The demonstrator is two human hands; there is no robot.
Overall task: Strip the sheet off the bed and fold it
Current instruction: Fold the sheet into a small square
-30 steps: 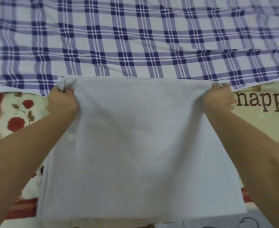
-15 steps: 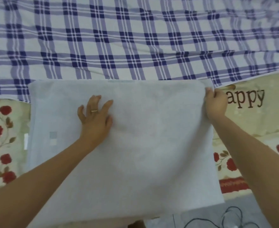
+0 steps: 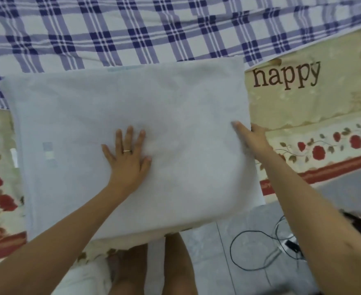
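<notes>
A second ago both hands gripped the far corners of the folded white sheet (image 3: pixel 86 116); now it lies flat on the bed. It rests on the cream floral bedcover (image 3: pixel 315 107) with its far edge over the blue plaid blanket (image 3: pixel 132 28). The left hand (image 3: pixel 127 158) has let go and presses flat on the sheet's middle, fingers spread. The right hand (image 3: pixel 255 139) has slid from the far corner to halfway down the right edge, which it pinches with the thumb on top. The stripping looks finished, and I'd guess another fold across from the right comes next.
</notes>
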